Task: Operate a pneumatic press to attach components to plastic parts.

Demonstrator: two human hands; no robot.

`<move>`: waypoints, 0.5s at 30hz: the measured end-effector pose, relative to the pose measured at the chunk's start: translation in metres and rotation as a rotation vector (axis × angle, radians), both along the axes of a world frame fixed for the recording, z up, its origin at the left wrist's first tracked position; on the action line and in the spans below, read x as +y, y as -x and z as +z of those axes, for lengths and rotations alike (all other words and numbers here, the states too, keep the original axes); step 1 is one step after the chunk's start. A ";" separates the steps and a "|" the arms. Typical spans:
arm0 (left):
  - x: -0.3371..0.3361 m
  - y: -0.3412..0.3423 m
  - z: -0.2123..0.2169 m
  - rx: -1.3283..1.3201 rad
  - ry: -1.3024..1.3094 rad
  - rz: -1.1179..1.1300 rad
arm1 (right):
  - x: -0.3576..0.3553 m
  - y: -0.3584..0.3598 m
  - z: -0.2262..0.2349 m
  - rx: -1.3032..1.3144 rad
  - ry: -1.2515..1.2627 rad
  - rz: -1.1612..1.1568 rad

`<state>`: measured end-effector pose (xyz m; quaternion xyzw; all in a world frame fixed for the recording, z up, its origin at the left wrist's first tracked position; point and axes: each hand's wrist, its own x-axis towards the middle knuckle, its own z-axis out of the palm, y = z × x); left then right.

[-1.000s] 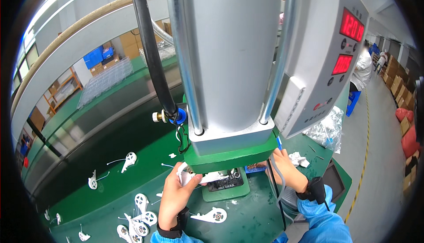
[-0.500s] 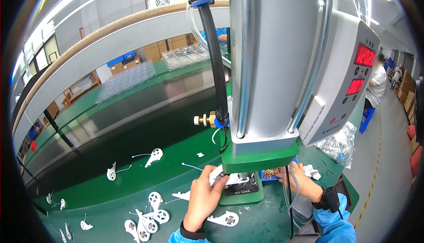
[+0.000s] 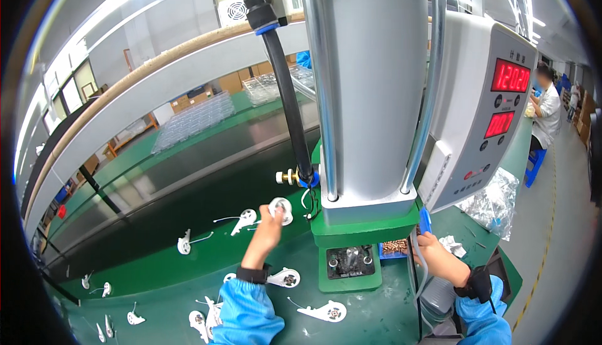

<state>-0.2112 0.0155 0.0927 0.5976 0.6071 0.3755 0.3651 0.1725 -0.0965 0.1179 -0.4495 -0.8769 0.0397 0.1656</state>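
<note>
My left hand (image 3: pixel 266 231) reaches out over the green table (image 3: pixel 188 270) and holds a white round part with a thin wire (image 3: pixel 281 210) at the edge of the dark conveyor belt (image 3: pixel 188 185). My right hand (image 3: pixel 434 255) rests at the right side of the green press base (image 3: pixel 367 232), closed around a blue-tipped tool (image 3: pixel 425 221) with a grey hose hanging from it. Just left of that hand sits a small blue tray of copper-coloured pieces (image 3: pixel 394 247). The black fixture with a metal nest (image 3: pixel 348 261) under the press is uncovered.
Several white wired parts (image 3: pixel 323 312) lie scattered on the table. A large grey press column (image 3: pixel 370 82) and a control box with red displays (image 3: pixel 495 113) stand ahead. A clear bag (image 3: pixel 495 201) lies at right. Another person (image 3: pixel 545 110) sits far right.
My left hand has left the fixture and moved up and to the left with a white part, toward the belt. My right hand stays beside the press base.
</note>
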 end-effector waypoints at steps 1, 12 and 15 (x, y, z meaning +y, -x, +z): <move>-0.017 -0.020 0.028 -0.156 0.181 -0.112 | 0.001 -0.008 -0.005 -0.008 0.009 -0.004; -0.092 -0.092 0.074 0.062 -0.113 -0.444 | 0.005 -0.001 0.006 0.130 0.059 0.038; -0.088 -0.093 0.089 0.076 -0.011 -0.467 | 0.005 0.002 0.005 0.150 0.023 0.017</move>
